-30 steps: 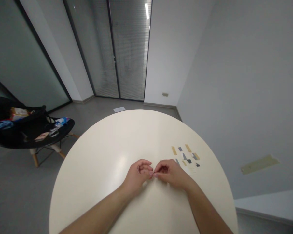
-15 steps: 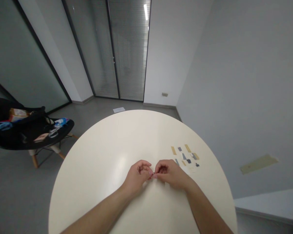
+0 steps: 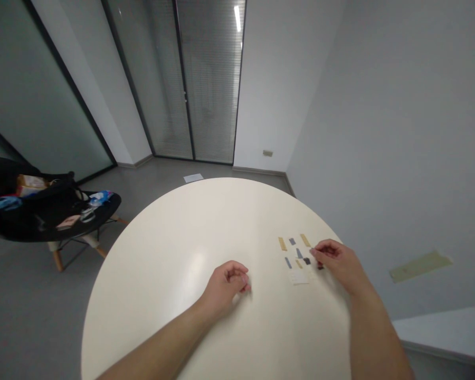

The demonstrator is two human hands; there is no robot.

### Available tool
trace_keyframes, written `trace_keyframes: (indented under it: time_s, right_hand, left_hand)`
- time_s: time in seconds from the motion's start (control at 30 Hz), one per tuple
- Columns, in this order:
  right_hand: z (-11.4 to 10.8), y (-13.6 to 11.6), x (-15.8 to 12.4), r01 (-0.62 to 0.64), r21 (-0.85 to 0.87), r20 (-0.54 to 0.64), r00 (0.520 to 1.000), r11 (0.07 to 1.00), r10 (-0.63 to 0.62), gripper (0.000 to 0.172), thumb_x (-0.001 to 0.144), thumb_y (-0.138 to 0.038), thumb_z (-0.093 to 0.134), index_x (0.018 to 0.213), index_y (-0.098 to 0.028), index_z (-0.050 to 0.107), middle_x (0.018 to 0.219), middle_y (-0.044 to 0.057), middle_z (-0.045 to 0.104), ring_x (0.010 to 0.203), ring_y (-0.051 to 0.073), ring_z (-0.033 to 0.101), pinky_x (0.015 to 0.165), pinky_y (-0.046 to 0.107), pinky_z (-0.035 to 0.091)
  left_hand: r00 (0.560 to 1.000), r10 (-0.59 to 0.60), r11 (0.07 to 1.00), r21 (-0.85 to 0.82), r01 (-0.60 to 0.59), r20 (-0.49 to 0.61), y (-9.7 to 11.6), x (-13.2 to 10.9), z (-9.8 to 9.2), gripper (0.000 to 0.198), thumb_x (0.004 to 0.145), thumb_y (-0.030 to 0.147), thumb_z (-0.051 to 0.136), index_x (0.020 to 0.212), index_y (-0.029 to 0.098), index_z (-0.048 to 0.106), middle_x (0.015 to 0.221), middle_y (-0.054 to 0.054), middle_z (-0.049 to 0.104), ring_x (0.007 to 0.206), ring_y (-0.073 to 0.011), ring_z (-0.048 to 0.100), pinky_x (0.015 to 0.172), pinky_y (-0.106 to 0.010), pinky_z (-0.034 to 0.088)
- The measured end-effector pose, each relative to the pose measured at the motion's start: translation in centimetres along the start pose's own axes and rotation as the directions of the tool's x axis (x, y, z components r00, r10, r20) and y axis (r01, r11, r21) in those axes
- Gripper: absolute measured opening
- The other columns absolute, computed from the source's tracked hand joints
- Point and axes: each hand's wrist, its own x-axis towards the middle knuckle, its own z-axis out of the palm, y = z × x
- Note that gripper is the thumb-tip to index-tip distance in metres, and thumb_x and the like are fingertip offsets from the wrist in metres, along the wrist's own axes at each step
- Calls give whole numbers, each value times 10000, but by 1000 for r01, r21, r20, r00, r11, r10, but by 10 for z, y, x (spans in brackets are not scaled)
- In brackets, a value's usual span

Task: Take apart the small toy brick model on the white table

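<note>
My left hand (image 3: 226,286) rests over the middle of the table with thumb and fingers curled together. Whatever lies between those fingertips is too small to make out. At the right, my right hand (image 3: 337,262) reaches to the edge of a group of small flat pieces, thumb and forefinger close together. Its fingertips hide what they touch. Among the pieces are a tan strip (image 3: 282,244), another tan strip (image 3: 305,240), a grey piece (image 3: 299,253) and a small black piece (image 3: 307,260). A thin white sheet (image 3: 299,277) lies just nearer to me.
The round cream table (image 3: 162,237) fills the middle of the view. On the left stands a black chair (image 3: 47,232) with a bag and several small items on it. A white wall (image 3: 399,184) rises close on the right.
My right hand has left my left hand's fingertips and moved right to the small pieces, covering some of them. The white sheet now shows more fully. My left hand stays nearly in place.
</note>
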Motion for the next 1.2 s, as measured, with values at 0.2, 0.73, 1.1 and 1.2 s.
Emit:
trace_keyframes:
  time_s: [0.2,0.73,1.1,1.2]
  right_hand:
    - [-32,32,7,-224,-210,-151,969,952,195,284,617,-357,665,810,-153,713,648,62,698,588,194,625,641,320,477]
    - [-35,51,8,-301,-431,-70,951,851,301,160,641,-288,643,693,-175,743,536,41,671,523,182,597,566,290,418]
    - [-36,55,7,-261,-443,-73,964,858,255,227,663,-334,619,741,-162,746,558,50,683,521,177,595,548,279,417]
    - [-36,52,6,-258,-461,-89,965,849,245,240,658,-342,606,732,-159,741,541,49,675,523,179,603,559,280,422]
  left_hand:
    - [1000,-9,1000,27,9,6,2,0,0,259,673,330,766,803,148,634,557,25,603,545,-128,583,570,-243,421]
    - [1000,-15,999,43,14,13,2,0,0,272,662,344,765,798,148,634,558,24,596,535,-133,574,562,-252,419]
    - [999,-36,994,105,33,34,0,-1,-2,226,685,330,733,767,143,636,558,-6,638,524,-127,544,575,-254,422]
    - [998,-33,994,110,28,44,-2,0,-4,222,685,329,725,760,142,632,555,-3,636,524,-125,541,572,-251,418]
